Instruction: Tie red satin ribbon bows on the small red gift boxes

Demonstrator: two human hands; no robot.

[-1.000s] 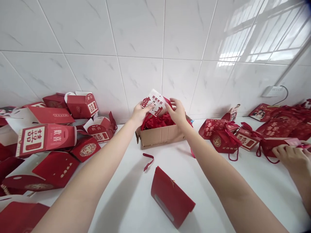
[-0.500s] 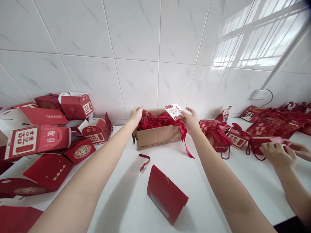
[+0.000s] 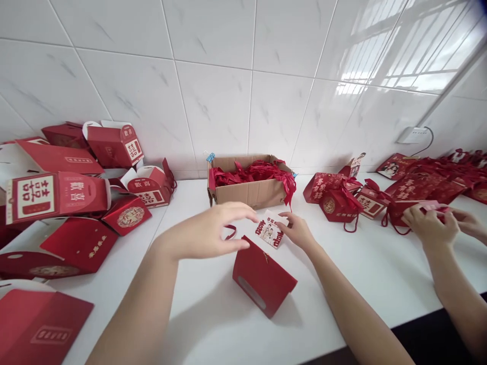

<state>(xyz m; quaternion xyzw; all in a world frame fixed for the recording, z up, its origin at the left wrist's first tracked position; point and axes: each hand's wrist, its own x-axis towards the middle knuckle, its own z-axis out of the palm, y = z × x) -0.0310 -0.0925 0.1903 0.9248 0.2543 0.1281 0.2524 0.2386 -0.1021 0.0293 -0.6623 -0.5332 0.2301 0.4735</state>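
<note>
Fingers apart and holding nothing, my left hand point(image 3: 213, 230) hovers left of a folded red box point(image 3: 262, 276) that stands on the white table. My right hand point(image 3: 299, 230) pinches the right edge of a small white card point(image 3: 271, 230) with red characters and a printed couple, just behind the red box. Partly behind my left hand lies a dark red strap point(image 3: 231, 232). Against the wall, a cardboard box point(image 3: 247, 194) holds a heap of red ribbons point(image 3: 251, 173), some hanging over its right end.
Red gift boxes point(image 3: 61, 195) are piled at the left. More red boxes point(image 3: 338, 205) with bows and cords stand at the right. Another person's hands point(image 3: 431, 223) handle a red box at the far right. A white power socket point(image 3: 414, 134) is on the tiled wall.
Both my hands have come back from the cardboard box toward the folded red box. The card has come down with my right hand. My left hand has opened. The view has shifted slightly.
</note>
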